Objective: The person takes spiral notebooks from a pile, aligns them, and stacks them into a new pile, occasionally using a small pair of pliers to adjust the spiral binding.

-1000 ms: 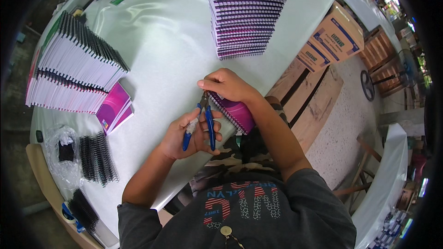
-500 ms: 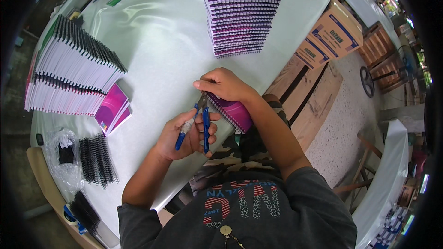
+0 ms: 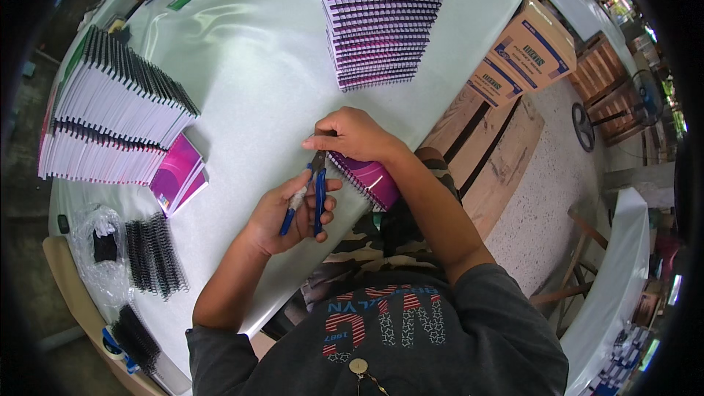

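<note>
My left hand (image 3: 273,218) is wrapped around blue-handled pliers (image 3: 320,196), one handle bound with whitish wrapping. The pliers' jaws point up toward the end of the black coil on a purple spiral notebook (image 3: 372,177). Over the far end of that notebook lies my right hand (image 3: 355,134), thumb and fingers pressed together and gripping it. The notebook sits at the table's near edge, partly covered by my right hand and forearm. Whether the jaws touch the coil wire is too small to tell.
A tall stack of spiral notebooks (image 3: 385,26) stands at the far side of the white table (image 3: 249,95). More stacked notebooks (image 3: 117,110) are at the left, near black coils (image 3: 155,255) and a plastic bag (image 3: 95,242). Cardboard boxes (image 3: 532,48) rest on a wooden bench (image 3: 506,154).
The pliers' handles have come closer together, and the jaws have shifted slightly up and left toward my right fingertips. My right hand stays on the notebook with only a small shift.
</note>
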Demonstrator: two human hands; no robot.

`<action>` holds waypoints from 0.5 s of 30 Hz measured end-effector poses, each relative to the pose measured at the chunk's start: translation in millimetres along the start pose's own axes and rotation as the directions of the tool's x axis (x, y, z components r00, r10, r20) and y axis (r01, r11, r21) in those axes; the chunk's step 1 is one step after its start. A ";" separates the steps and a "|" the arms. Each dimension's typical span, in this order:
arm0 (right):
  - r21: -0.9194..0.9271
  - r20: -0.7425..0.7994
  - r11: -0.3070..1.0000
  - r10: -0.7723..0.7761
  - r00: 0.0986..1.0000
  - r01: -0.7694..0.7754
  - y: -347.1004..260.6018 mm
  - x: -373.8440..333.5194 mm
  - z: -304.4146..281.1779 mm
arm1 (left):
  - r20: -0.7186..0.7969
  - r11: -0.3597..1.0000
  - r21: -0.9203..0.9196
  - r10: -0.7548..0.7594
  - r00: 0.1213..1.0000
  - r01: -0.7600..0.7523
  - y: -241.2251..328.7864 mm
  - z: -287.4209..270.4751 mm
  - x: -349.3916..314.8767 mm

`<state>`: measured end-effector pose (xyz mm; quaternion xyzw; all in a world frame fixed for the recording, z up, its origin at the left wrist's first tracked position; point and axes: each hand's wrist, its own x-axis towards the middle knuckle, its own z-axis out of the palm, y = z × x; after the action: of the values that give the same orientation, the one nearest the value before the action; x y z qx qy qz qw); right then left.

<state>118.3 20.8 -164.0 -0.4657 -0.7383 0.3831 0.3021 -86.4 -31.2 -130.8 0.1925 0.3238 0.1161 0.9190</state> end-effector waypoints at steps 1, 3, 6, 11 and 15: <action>-0.033 0.001 0.999 -0.005 1.000 0.005 0.6 0.2 0.3 | -0.013 0.999 -0.046 -0.016 1.000 0.015 -0.8 1.5 0.3; -0.067 0.003 0.998 -0.009 1.000 0.009 2.6 0.6 1.5 | -0.024 0.995 -0.093 -0.032 0.999 0.029 -2.2 6.7 1.1; -0.113 -0.029 0.992 -0.058 0.998 0.054 3.9 1.0 3.5 | -0.106 0.992 -0.128 -0.028 0.994 0.014 -2.6 10.1 2.5; -0.117 -0.041 0.991 -0.064 0.997 0.059 0.1 1.3 3.3 | -0.043 0.993 -0.114 -0.029 0.999 0.024 -3.4 3.2 2.9; -0.103 -0.044 0.994 -0.045 0.998 0.040 1.1 0.7 4.2 | -0.155 1.000 -0.024 -0.003 0.988 -0.001 -3.9 11.0 3.3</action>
<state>115.2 20.6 -167.1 -0.4736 -0.7593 0.3274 0.3031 -76.5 -36.7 -126.4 0.1715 0.3932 0.1341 0.8933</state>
